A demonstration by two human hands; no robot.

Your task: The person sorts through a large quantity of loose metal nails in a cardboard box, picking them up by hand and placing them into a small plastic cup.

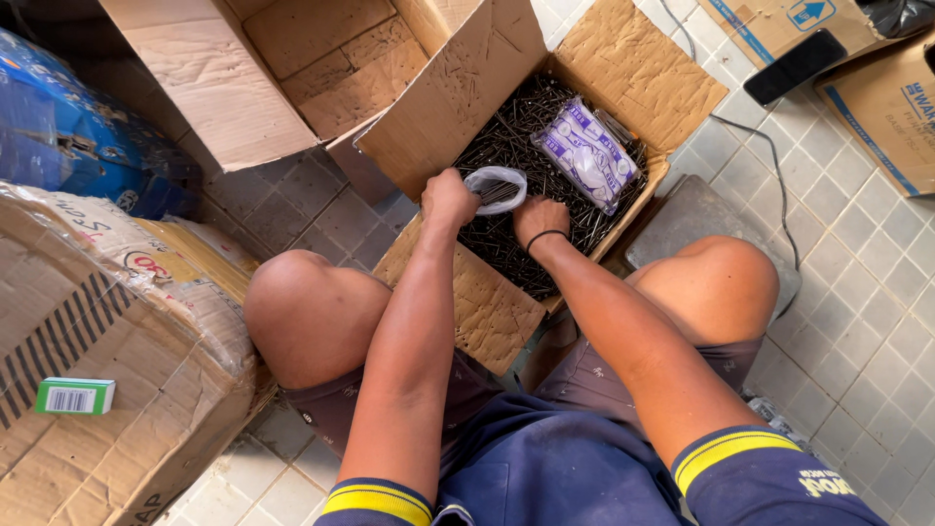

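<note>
Person seated low, knees spread, an open brown cardboard box [623,68] set on the tiled floor [857,273] between them, flaps folded outward so the contents lie within easy reach. The box holds a loose heap of thin dark nails [506,146], filling it wall to wall. Left hand [448,200] is closed around the neck of a small clear plastic bag [497,185], holding its mouth open and tipped toward the right; a few nails already show inside. Right hand [541,219], a black band at the wrist, rests knuckles up on the heap just beside the bag's mouth, fingers curled down into the nails; whether it grips any I cannot tell, the fingertips are hidden. A filled, sealed purple-and-white printed packet [589,151] lies on the heap toward the far right of the box, well apart from the hands, likely put there to stay out of the working spot. Room is tight: the near flap sits against the person's legs, the left flap leans on a second, empty open carton [292,58]. A big crumpled cardboard carton [107,341] crowds the left knee, a small green box [75,395] on top. On the right a grey flat slab [691,219] lies under the knee, a black cable [769,156] trailing across the tiles.
</note>
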